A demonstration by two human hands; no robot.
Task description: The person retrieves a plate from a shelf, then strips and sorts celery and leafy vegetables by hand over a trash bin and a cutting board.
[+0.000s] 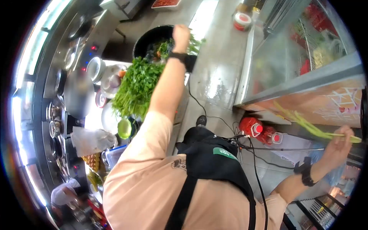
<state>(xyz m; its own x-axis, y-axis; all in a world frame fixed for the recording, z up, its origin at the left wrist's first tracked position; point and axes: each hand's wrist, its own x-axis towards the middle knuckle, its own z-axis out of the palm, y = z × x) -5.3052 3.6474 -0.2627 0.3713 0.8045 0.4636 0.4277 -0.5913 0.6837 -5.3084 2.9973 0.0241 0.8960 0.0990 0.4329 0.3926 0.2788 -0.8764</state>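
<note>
My left hand (181,37) is closed in a fist above the near-right rim of a black pot (142,43). What it holds, if anything, is hidden. Leafy greens (165,48) show in the pot and around the fist. A big heap of leafy green stalks (140,84) lies beside my left forearm. Stretched far out to the right, my right hand (341,138) pinches a long pale-green stalk (314,128), which looks like celery. Its far end is blurred and points toward the glass-fronted cabinet.
White bowls (96,69), a plastic bag (92,142) and a green-lidded container (124,128) crowd the left counter. Red jugs (251,126) and black cables (256,165) are on the floor. A glass-door cabinet (276,57) stands at right. Another person (65,193) works at lower left.
</note>
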